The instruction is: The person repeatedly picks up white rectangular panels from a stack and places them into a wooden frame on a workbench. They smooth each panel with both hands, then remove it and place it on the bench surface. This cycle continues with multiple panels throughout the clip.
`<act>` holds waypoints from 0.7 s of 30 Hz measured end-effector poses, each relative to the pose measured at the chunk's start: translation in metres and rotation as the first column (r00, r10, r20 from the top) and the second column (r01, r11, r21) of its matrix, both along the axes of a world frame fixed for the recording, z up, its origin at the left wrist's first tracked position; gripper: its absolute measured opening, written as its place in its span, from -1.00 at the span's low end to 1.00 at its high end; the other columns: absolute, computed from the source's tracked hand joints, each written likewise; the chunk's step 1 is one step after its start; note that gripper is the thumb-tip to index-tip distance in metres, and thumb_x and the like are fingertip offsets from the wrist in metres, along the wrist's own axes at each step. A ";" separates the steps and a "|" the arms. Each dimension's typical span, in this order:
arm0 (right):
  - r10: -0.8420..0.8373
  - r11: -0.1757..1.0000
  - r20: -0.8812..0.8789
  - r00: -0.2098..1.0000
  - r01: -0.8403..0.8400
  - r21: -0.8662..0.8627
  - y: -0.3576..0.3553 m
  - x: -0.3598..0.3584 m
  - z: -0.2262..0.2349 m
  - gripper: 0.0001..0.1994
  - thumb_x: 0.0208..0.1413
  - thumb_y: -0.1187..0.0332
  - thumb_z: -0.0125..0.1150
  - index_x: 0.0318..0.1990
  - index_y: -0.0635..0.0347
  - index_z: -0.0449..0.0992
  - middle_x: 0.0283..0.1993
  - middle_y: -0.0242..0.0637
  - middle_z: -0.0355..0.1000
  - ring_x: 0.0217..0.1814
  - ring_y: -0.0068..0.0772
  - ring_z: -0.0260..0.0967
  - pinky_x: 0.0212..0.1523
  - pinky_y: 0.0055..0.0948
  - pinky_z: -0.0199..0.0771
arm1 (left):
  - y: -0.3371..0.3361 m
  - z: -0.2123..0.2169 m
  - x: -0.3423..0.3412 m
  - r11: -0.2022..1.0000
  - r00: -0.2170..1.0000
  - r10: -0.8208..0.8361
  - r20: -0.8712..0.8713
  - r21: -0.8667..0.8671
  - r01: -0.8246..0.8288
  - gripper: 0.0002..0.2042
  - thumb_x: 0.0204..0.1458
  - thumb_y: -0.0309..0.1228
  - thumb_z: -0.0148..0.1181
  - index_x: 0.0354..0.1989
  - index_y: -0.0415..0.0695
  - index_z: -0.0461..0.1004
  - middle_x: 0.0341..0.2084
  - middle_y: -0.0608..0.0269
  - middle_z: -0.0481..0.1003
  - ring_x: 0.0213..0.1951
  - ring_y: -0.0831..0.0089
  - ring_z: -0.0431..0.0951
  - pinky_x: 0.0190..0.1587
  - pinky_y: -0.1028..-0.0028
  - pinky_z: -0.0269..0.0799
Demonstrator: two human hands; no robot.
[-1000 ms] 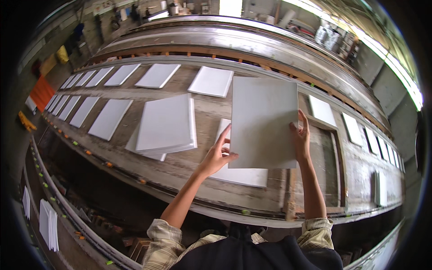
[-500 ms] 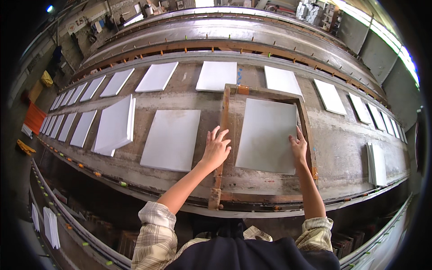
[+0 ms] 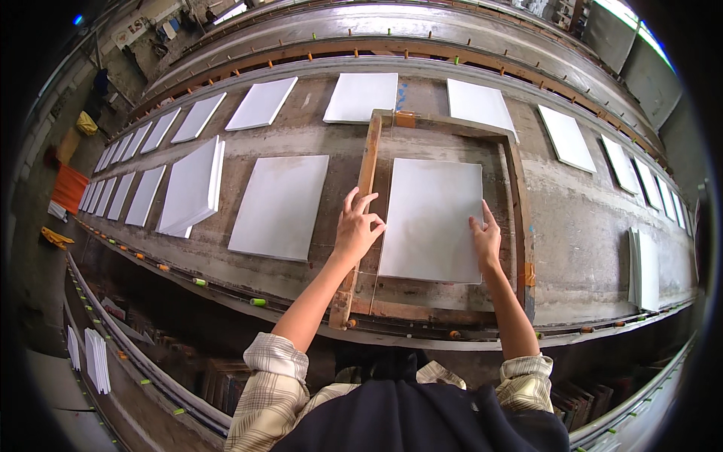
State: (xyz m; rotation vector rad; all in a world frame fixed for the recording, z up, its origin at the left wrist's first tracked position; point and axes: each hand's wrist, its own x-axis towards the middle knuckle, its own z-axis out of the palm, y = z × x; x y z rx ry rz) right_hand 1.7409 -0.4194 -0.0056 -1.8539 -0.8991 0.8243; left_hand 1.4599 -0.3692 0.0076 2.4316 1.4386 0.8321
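Observation:
A white rectangular sheet or thin stack of sheets (image 3: pixel 431 218) lies inside a worn wooden frame (image 3: pixel 520 203) on the long table. At its right edge is my right hand (image 3: pixel 487 239), thumb over the top and fingers along the side, gripping that edge. My left hand (image 3: pixel 358 232) is over the frame's left bar, beside the sheet's left edge. Its thumb and index finger curl together in a pinch, while the other fingers stay raised. Whatever lies between those fingertips is too small to make out. Left of the frame rests another white stack (image 3: pixel 279 207).
More white stacks (image 3: pixel 360 98) run in two rows along the stained table (image 3: pixel 580 241). One stack (image 3: pixel 192 184) at the left has lifted, fanned sheets. Small orange and green pegs (image 3: pixel 257 301) line the table's near rail. Another long table (image 3: pixel 331 34) stands beyond.
The white sheet has shifted left inside the frame, with my right hand following its edge. My left thumb and index finger have come together from a spread pose. The whole view has tilted slightly.

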 end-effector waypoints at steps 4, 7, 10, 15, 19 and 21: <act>-0.005 1.000 -0.011 1.000 0.004 -0.012 -0.003 -0.005 0.012 -0.45 0.09 0.32 0.13 0.26 -0.19 0.16 0.08 0.08 0.33 0.14 -0.06 0.28 0.10 -0.27 0.28 | -0.003 0.003 0.003 1.000 1.000 -0.001 -0.008 -0.007 0.001 -0.91 -0.25 -0.39 0.36 -0.64 -0.05 0.56 0.10 0.40 0.28 0.26 0.16 0.03 0.24 0.20 0.08; 0.004 1.000 0.026 1.000 -0.004 0.003 -0.004 -0.009 0.022 -0.44 0.08 0.34 0.12 0.27 -0.13 0.14 0.01 0.07 0.36 0.09 -0.05 0.31 0.07 -0.24 0.29 | -0.003 0.003 0.001 1.000 1.000 0.003 -0.020 -0.004 -0.003 -0.93 -0.26 -0.39 0.37 -0.63 -0.03 0.58 0.09 0.40 0.28 0.26 0.16 0.02 0.25 0.19 0.07; -0.009 0.987 0.229 0.973 -0.028 0.160 0.001 -0.007 -0.003 -0.44 0.07 0.37 0.13 0.25 0.07 0.14 -0.13 0.03 0.40 -0.05 -0.05 0.34 0.01 -0.22 0.30 | -0.002 0.003 0.002 1.000 1.000 -0.002 -0.013 -0.030 0.001 -0.93 -0.27 -0.40 0.37 -0.64 -0.03 0.59 0.10 0.41 0.28 0.26 0.15 0.01 0.24 0.20 0.07; -0.057 0.978 0.717 0.695 -0.106 0.180 0.007 -0.010 -0.021 -0.50 0.05 0.41 0.12 0.15 0.39 0.21 -0.15 0.02 0.27 -0.05 0.00 0.20 0.07 -0.23 0.22 | -0.001 0.001 0.002 1.000 0.999 -0.007 -0.046 -0.026 0.006 -0.94 -0.28 -0.40 0.38 -0.65 -0.01 0.59 0.10 0.42 0.27 0.27 0.16 0.00 0.22 0.17 0.11; 0.018 0.984 0.584 0.812 -0.119 0.135 0.011 -0.008 -0.020 -0.51 0.01 0.43 0.17 0.11 0.41 0.25 -0.01 0.05 0.19 0.07 -0.01 0.09 0.11 -0.22 0.15 | 0.000 0.002 0.001 0.999 1.000 -0.009 -0.015 -0.043 0.008 -0.94 -0.29 -0.38 0.37 -0.63 0.00 0.60 0.08 0.40 0.29 0.25 0.12 0.00 0.28 0.22 -0.01; 0.016 0.975 0.566 0.824 -0.138 0.173 0.015 -0.005 -0.022 -0.51 -0.01 0.45 0.19 0.09 0.44 0.25 -0.03 0.07 0.19 0.05 0.00 0.11 0.08 -0.22 0.18 | 0.001 -0.001 0.001 0.999 1.000 -0.009 -0.013 -0.051 0.008 -0.93 -0.31 -0.37 0.39 -0.62 0.02 0.61 0.09 0.41 0.28 0.25 0.14 -0.01 0.28 0.23 -0.02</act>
